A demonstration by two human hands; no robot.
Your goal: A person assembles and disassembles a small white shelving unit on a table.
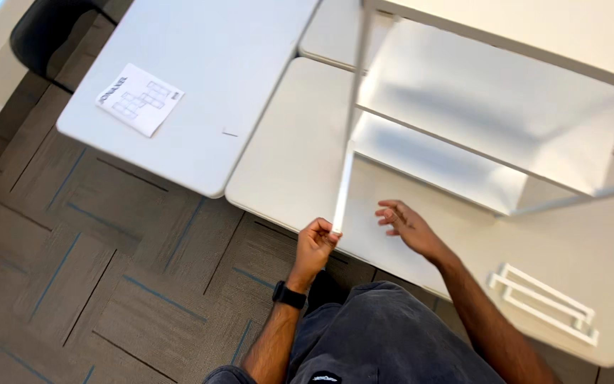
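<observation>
**Steadying the shelf leg at its foot**

My left hand [314,245] has its grip pinched on the bottom end of the white leg [343,188], which rises to the corner of the white shelf unit [477,121] standing on the counter [286,163]. My right hand [405,226] hovers just right of that leg, fingers spread, holding nothing. I judge it best to keep the leg in line with the frame, pinching low. White brackets [545,302] lie well right of the leg; a paper sheet [140,98] lies far left.

Looking steeply down from head height, facing forward over white tables [179,135] and patterned carpet [72,284], sitting close above both hands, with lap at the bottom edge.
</observation>
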